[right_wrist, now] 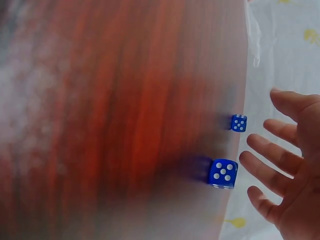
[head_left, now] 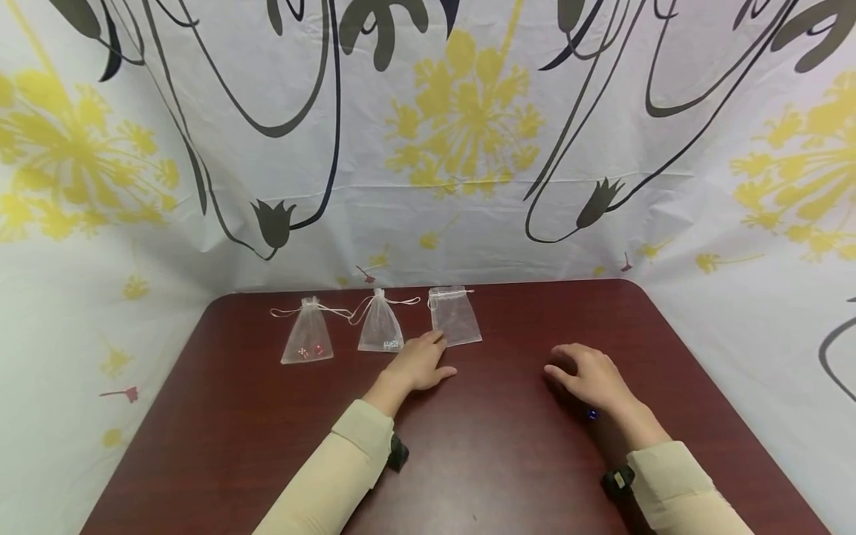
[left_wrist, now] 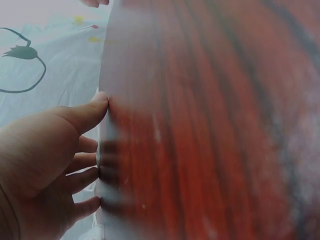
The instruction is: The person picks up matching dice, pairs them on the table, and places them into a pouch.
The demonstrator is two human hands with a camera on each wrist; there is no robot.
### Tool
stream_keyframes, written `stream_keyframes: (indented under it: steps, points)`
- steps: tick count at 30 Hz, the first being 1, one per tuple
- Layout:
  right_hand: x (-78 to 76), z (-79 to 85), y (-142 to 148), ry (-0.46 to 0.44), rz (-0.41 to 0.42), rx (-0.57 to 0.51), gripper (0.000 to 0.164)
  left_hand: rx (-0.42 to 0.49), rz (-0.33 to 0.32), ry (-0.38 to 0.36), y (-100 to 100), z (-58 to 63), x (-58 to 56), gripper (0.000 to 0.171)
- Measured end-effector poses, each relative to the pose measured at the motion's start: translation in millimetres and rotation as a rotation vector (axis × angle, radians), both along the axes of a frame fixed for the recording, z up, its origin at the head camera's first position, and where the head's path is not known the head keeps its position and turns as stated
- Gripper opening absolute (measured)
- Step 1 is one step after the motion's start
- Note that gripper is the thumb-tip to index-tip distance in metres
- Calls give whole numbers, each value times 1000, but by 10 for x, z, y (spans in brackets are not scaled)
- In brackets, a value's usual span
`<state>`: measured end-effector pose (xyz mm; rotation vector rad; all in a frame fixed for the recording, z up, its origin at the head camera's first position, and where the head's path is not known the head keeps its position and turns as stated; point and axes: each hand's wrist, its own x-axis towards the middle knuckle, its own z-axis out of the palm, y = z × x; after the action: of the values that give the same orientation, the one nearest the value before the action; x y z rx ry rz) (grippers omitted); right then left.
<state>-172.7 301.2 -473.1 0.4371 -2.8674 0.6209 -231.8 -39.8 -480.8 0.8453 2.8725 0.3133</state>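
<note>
My left hand (head_left: 417, 362) is spread out, fingertips at the near edge of a flat white mesh drawstring pouch (head_left: 458, 316). In the left wrist view, the fingers (left_wrist: 85, 161) of that hand rest straight on the table. On the right, my right hand (head_left: 591, 377) hovers low over the table, fingers loosely bent and holding nothing. Close to its fingertips in the right wrist view sit a blue die (right_wrist: 223, 173) with white dots and a second blue die (right_wrist: 239, 123). From the head, only one blue die (head_left: 592, 414) shows, beside the wrist.
Two more mesh pouches lie along the back left: one pouch (head_left: 309, 327) with red dice inside, another pouch (head_left: 380, 323) with white dice. Their drawstrings trail sideways. Behind the dark red wooden table (head_left: 508, 446) hangs a patterned white cloth (head_left: 428, 148).
</note>
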Motion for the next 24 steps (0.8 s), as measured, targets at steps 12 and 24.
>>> stream_keyframes:
  steps: [12, 24]
  points:
    - [-13, -107, 67, 18, 48, 75, 21, 14, 4, -9, -5, 17, 19, 66]
    - [7, -44, 56, 79, 44, 79, 18, 21, 5, -10, -12, 23, 23, 65]
